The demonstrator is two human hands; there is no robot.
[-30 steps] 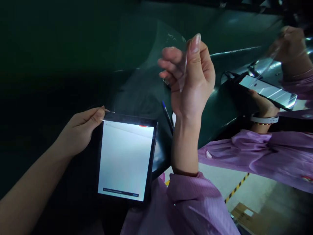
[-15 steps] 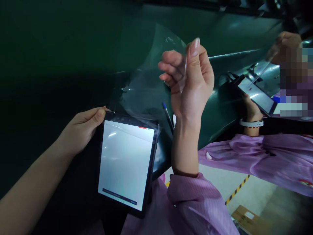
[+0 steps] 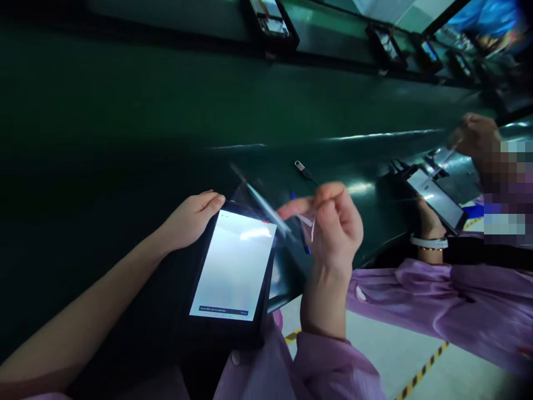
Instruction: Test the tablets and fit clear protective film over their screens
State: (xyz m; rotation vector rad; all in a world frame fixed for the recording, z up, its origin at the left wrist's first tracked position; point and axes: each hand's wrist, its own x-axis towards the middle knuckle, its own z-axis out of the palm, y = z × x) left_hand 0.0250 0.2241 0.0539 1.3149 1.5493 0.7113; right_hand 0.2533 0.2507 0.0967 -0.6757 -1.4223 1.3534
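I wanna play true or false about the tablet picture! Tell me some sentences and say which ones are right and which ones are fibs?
1. The left hand holds the tablet near an upper corner. True.
2. The tablet is switched off and dark. False: it is lit up, mostly white.
3. The right hand pinches a piece of clear film. True.
4. The wristband on the person over on the right side is black. False: that wristband is white.
5. The striped tape on the floor is yellow and black. True.
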